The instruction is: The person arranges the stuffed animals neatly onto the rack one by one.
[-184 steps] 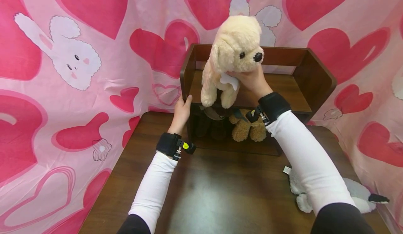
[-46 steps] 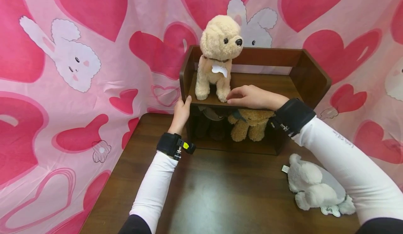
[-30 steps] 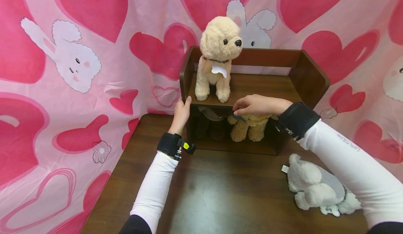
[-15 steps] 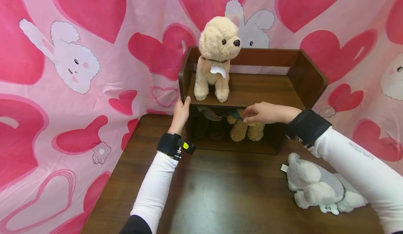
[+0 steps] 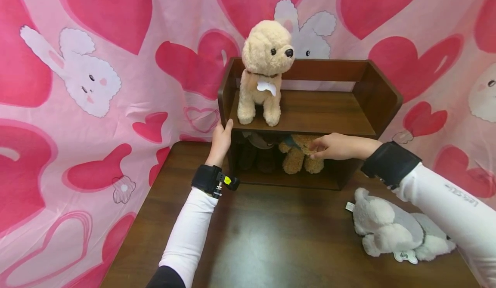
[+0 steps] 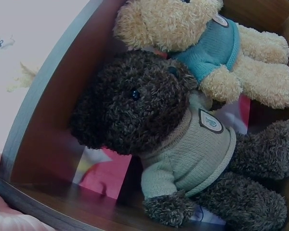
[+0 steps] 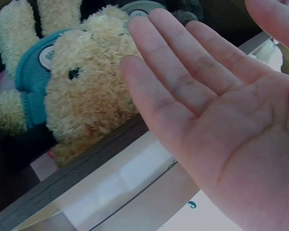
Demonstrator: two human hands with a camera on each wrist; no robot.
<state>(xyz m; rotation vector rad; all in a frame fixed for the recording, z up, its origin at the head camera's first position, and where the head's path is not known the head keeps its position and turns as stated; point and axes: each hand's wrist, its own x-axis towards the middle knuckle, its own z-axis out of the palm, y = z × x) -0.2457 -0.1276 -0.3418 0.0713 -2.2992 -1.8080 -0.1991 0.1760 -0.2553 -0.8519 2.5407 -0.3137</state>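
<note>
A cream plush dog [image 5: 266, 49] with a white bone-shaped tag stands upright at the left end of the brown wooden shelf's [image 5: 323, 109] top board. My left hand [image 5: 221, 142] grips the shelf's left side panel, thumb in front. Its fingers are mostly hidden in the head view. Before the lower compartment hovers my right hand [image 5: 341, 147], fingers relaxed and holding nothing. Just behind its fingertips sits a light brown teddy bear [image 7: 94, 82] in a teal sweater. Beside that bear is a dark brown teddy bear [image 6: 135, 98] in a beige sweater, dim in the head view.
A grey and white plush animal [image 5: 391, 225] lies on its side on the brown table [image 5: 248, 236], near the right edge. Pink heart-and-rabbit cloth [image 5: 116, 150] hangs behind and along both sides.
The plush dog, held by my right hand several seconds ago, now stands released on the top board. My right hand has moved down and right from its paw. The left hand keeps its grip.
</note>
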